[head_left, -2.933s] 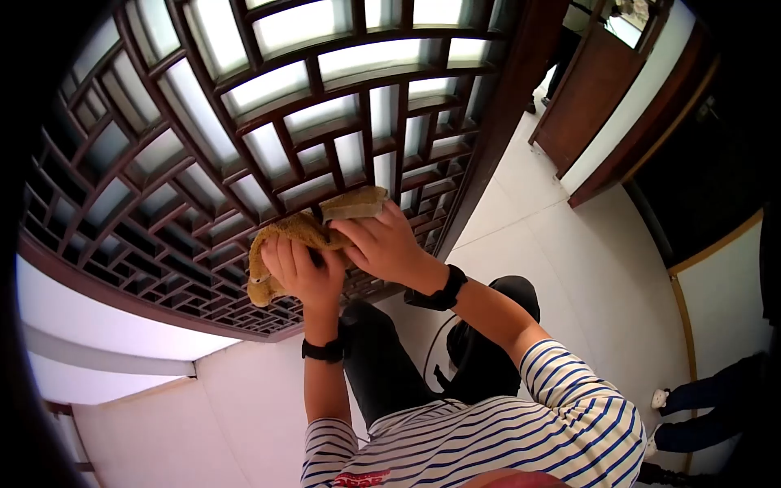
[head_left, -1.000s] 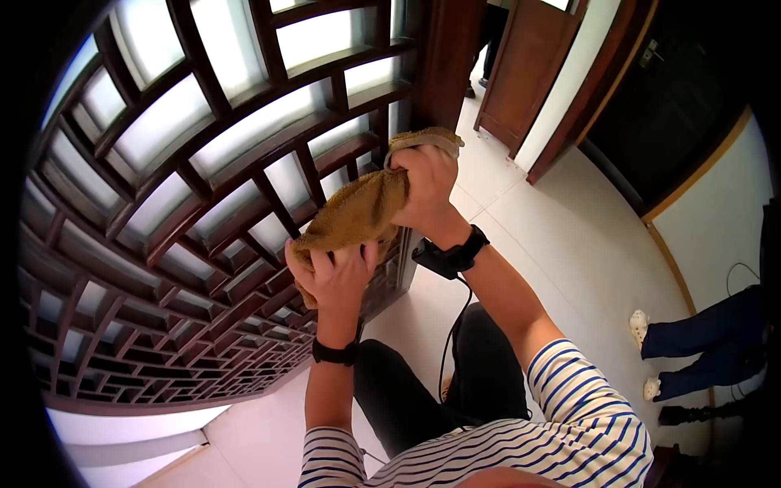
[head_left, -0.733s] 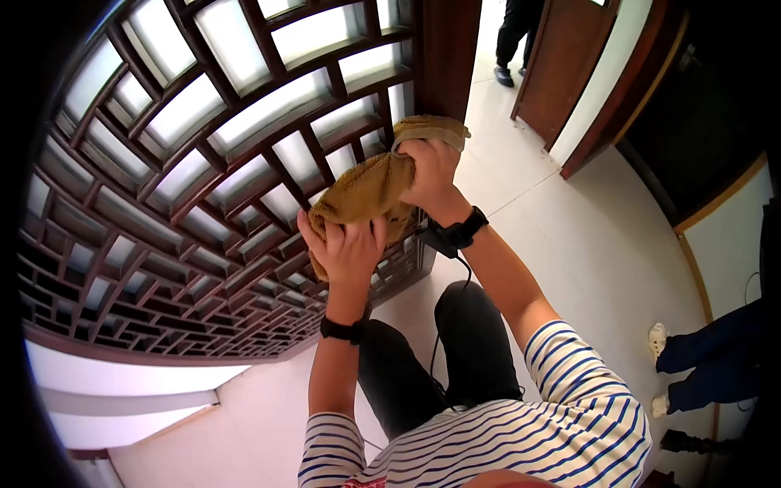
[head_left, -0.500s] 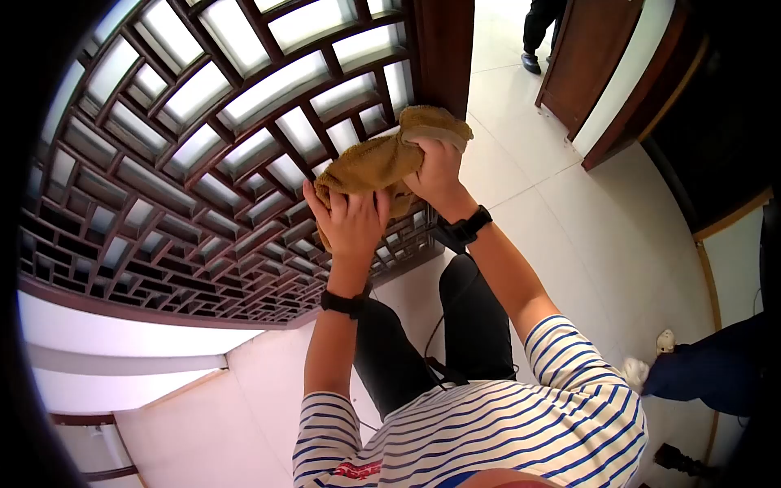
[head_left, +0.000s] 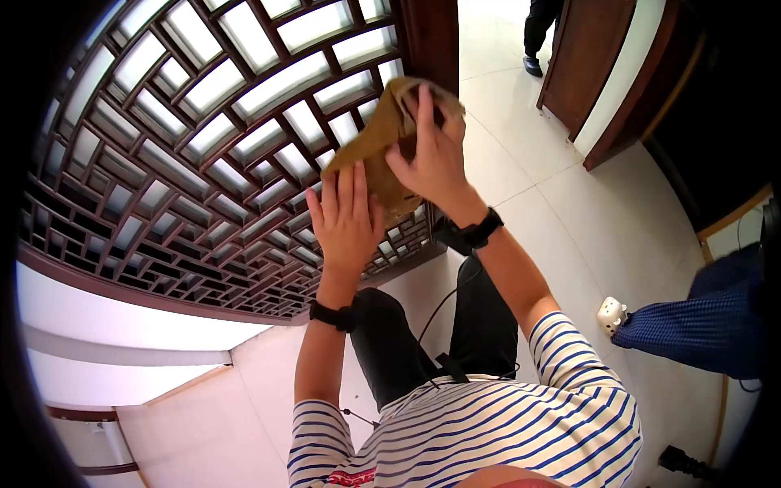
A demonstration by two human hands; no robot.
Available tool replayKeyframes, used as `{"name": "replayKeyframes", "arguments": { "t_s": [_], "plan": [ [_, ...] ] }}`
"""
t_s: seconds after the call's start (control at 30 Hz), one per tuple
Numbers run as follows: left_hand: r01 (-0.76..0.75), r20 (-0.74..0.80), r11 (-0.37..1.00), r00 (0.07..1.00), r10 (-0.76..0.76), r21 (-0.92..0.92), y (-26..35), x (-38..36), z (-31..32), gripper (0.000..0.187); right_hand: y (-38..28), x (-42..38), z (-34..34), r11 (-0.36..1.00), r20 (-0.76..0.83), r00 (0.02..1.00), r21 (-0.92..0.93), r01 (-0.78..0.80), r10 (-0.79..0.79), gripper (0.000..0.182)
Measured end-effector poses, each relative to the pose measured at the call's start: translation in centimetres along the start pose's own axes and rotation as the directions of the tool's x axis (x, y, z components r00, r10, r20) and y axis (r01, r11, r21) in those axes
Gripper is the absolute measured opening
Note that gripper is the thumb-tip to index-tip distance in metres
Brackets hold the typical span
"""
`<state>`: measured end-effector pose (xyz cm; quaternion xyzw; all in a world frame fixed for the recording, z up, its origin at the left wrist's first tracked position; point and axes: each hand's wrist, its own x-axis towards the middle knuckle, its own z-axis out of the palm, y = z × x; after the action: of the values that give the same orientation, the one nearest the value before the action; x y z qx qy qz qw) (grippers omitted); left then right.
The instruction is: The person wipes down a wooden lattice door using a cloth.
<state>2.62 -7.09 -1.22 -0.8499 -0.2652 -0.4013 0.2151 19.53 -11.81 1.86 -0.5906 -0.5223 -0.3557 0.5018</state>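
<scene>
Head view. Left fingers extended and fairly straight, laid against the near edge of the brown, soft-looking cloth. Right fingers partly spread, index straight, others partly hidden in the folds; you cannot tell whether they pinch it. Cloth lies between and beyond your fingers, against the dark-brown wooden lattice screen.

Risks, as judged:
- With your left fingers this flat, the cloth could slip or bunch, for want of a firm hold.
- A loose fold could snag on lattice bars beside the left fingers, if dragged across their edges.
- Right fingertips could knock the dark wooden post just beyond them, if pushed outward.
- The thin black cable, hanging below the right fingers, could catch your knees if the arm swings.
</scene>
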Motion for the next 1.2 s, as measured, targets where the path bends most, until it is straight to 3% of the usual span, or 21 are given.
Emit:
{"name": "replayKeyframes", "arguments": {
  "t_s": [0.1,0.2,0.27,0.3,0.37,0.53,0.73,0.87,0.93,1.03,1.17,1.2],
  "plan": [
    [0.015,-0.075,1.000,0.997,-0.015,0.005,-0.7,3.6,-1.0,0.049,-0.6,1.8,0.4,0.990,-0.046,0.992,-0.081,0.115,-0.119,0.084],
    [-0.042,-0.118,0.999,0.992,0.042,0.002,-1.2,3.3,2.1,0.044,-0.5,1.6,0.8,0.988,-0.025,0.996,-0.131,0.086,-0.090,0.081],
    [-0.043,-0.131,0.999,0.991,0.040,-0.021,-1.1,2.4,3.1,0.041,-0.8,0.5,0.4,0.988,0.128,0.991,-0.155,-0.016,0.036,0.076],
    [-0.061,-0.127,0.998,0.990,0.060,-0.004,-1.1,2.0,3.2,0.042,-0.8,0.3,0.2,0.990,0.057,0.998,-0.131,0.048,-0.041,0.070],
    [-0.083,-0.130,0.997,0.988,0.082,0.000,-0.9,1.5,3.1,0.040,-0.8,0.3,0.2,0.993,0.051,0.998,-0.108,0.050,-0.044,0.068],
    [-0.085,-0.140,0.994,0.987,0.075,-0.065,-0.6,1.3,2.3,0.035,-1.0,-0.3,0.0,0.995,0.139,0.985,-0.033,-0.096,0.099,0.060],
    [-0.073,-0.177,0.993,0.983,0.055,-0.096,-0.3,0.7,2.2,0.030,0.1,-5.0,1.6,0.999,0.118,0.992,0.000,-0.054,0.053,0.049],
    [-0.083,-0.132,0.995,0.988,0.074,-0.059,-0.3,-0.7,2.6,0.028,-0.4,-7.8,1.5,0.998,0.107,0.992,0.009,-0.065,0.063,0.045],
    [-0.118,-0.098,0.985,0.990,0.105,-0.129,-0.6,-2.6,4.3,0.035,-1.0,-8.2,0.9,0.991,0.147,0.980,-0.018,-0.131,0.132,0.042],
    [-0.153,0.040,0.988,0.987,0.153,-0.017,-0.4,-5.5,6.5,0.041,-1.3,-9.1,0.6,0.985,0.167,0.971,0.008,-0.174,0.171,0.040],
    [-0.109,0.117,0.982,0.985,0.128,-0.155,0.7,-8.6,7.6,0.045,-0.2,-11.2,-0.4,0.984,0.234,0.958,0.030,-0.176,0.165,0.043],
    [-0.107,0.121,0.984,0.985,0.125,-0.144,0.9,-9.3,7.5,0.045,-0.4,-11.6,-0.8,0.969,0.282,0.934,0.055,-0.243,0.218,0.043]
  ]
}}
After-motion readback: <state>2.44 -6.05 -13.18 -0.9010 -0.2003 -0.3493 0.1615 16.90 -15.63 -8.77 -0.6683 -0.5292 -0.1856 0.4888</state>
